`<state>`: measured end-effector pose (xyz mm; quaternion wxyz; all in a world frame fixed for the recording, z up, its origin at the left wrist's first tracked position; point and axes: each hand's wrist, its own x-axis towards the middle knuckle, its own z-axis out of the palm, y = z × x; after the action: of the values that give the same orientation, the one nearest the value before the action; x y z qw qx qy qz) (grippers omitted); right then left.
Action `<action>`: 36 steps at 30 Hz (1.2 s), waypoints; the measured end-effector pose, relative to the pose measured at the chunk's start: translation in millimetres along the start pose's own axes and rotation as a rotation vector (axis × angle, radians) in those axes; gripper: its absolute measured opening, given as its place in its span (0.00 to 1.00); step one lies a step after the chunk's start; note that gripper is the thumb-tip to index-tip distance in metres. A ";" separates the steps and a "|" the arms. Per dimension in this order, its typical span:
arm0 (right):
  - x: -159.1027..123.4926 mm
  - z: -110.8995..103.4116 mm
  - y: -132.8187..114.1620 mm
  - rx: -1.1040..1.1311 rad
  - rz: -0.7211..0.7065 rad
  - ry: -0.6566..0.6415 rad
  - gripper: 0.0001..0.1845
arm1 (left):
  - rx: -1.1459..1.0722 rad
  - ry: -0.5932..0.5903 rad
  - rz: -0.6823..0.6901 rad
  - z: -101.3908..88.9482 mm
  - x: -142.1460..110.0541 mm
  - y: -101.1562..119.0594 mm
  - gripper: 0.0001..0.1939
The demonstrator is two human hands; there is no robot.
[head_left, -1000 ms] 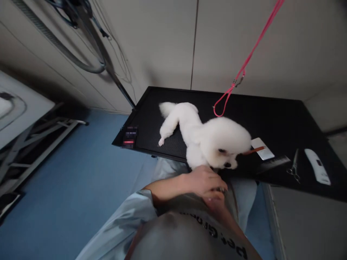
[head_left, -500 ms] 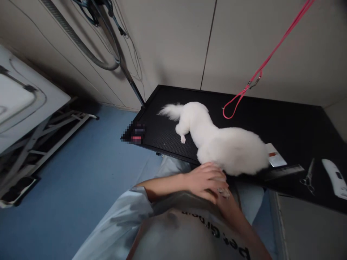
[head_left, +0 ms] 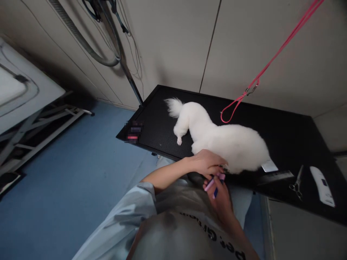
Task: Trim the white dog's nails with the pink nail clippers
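Observation:
A small white fluffy dog (head_left: 225,141) lies on the black grooming table (head_left: 284,126), tail toward the far left, head turned away from me. My left hand (head_left: 206,161) is closed around the dog's front paw at the table's near edge. My right hand (head_left: 221,196) sits just below it, gripping a small pink and blue tool (head_left: 214,182) whose tip is at the paw.
A pink leash loop (head_left: 230,110) hangs over the table. To the right lie a black comb (head_left: 276,177), scissors (head_left: 296,180), a white clipper (head_left: 322,180) and a white card (head_left: 269,167). A hose and cables (head_left: 103,43) hang on the wall; a metal stand (head_left: 40,122) is left.
The dog turned its head away from me and shifted along the table. My left hand moved up onto its front paw. My right hand came into view with the pink tool.

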<state>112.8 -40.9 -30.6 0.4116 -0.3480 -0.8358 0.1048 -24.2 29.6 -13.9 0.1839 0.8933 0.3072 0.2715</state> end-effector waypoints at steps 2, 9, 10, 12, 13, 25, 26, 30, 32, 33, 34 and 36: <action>-11.5 -18.8 -0.8 0.144 0.322 0.205 0.19 | 0.022 -0.039 0.053 -0.2 2.6 7.2 0.17; 23.7 -68.3 7.1 0.231 0.529 0.243 0.16 | 0.094 -0.121 0.050 -2.5 9.9 25.4 0.19; 29.3 -68.7 10.1 0.247 0.549 0.226 0.16 | 0.095 -0.111 0.049 -3.5 9.6 25.2 0.19; 36.8 -67.3 15.5 0.308 0.612 0.191 0.18 | 0.081 -0.075 0.053 -6.3 8.1 23.8 0.19; 39.2 -66.3 17.8 0.334 0.637 0.165 0.18 | 0.068 -0.057 0.054 -8.0 7.3 23.0 0.20; 58.0 -66.0 22.4 0.372 0.653 0.027 0.17 | -0.050 0.012 0.016 -18.0 6.2 10.8 0.20; 59.2 -65.8 22.5 0.347 0.655 0.017 0.17 | -0.054 0.008 0.021 -17.6 6.4 8.3 0.20; 64.7 -63.0 27.4 0.302 0.703 -0.058 0.17 | -0.045 -0.039 0.016 -16.1 8.1 -2.6 0.23; 67.6 -60.9 32.5 0.352 0.729 -0.088 0.18 | -0.025 -0.065 0.002 -15.1 9.4 -6.7 0.23; 68.9 -60.1 35.4 0.383 0.737 -0.097 0.18 | -0.018 -0.075 -0.002 -14.5 10.2 -8.1 0.23; 70.1 -59.4 38.2 0.407 0.741 -0.101 0.18 | -0.012 -0.080 -0.004 -13.8 11.0 -9.0 0.23; 72.2 -58.9 42.8 0.423 0.739 -0.101 0.18 | -0.012 -0.076 -0.005 -12.1 12.7 -10.0 0.22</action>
<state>148.5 32.3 31.7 0.3672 -0.5263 -0.6342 0.4312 -27.6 47.3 -4.6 0.2014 0.9012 0.3006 0.2387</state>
